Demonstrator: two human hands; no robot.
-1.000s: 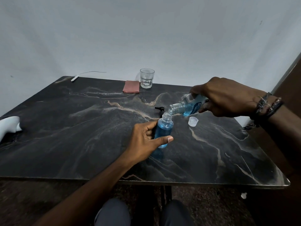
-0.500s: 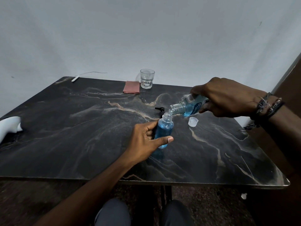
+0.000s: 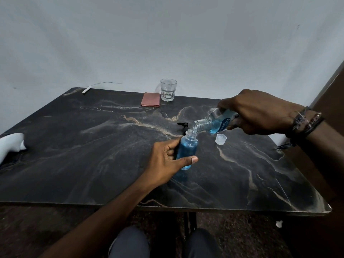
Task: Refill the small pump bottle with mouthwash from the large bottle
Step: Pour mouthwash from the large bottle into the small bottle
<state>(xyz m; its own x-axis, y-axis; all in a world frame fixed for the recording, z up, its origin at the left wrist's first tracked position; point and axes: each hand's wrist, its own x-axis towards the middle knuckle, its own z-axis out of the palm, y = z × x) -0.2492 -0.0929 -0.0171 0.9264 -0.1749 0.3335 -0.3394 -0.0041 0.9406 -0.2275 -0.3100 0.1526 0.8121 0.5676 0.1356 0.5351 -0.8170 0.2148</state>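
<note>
Presently: small bottle [image 3: 186, 149], clear plastic, standing upright on the dark marbled table [image 3: 93, 155] near its middle, neck open, blue mouthwash up to the shoulder. Left hand [image 3: 167, 161]: fingers curled behind the small bottle and thumb across its front, clasping it steady. Large bottle [image 3: 214, 123]: tipped almost flat, its open mouth touching or just above the small bottle's rim, blue liquid pooled low in its body; whether a stream is running cannot be told. Right hand [image 3: 260, 112]: closed over the large bottle from above, bracelets at the wrist. Change over the last second: very little; both hands and both bottles sit where they were, tilt much the same, and the level in the small bottle looks no different. Judgement: the pour is at its slow final stage, the fill nearly done, and the risk now is overflow at the narrow neck if the tilt is held. Clear cap [image 3: 221, 139]: lying open-side up on the table just right of the small bottle. Black pump top [image 3: 183, 125]: lying just behind the small bottle, yet to be refitted. Far edge: drinking glass [image 3: 168, 89] beside a folded pink cloth [image 3: 150, 99].
</note>
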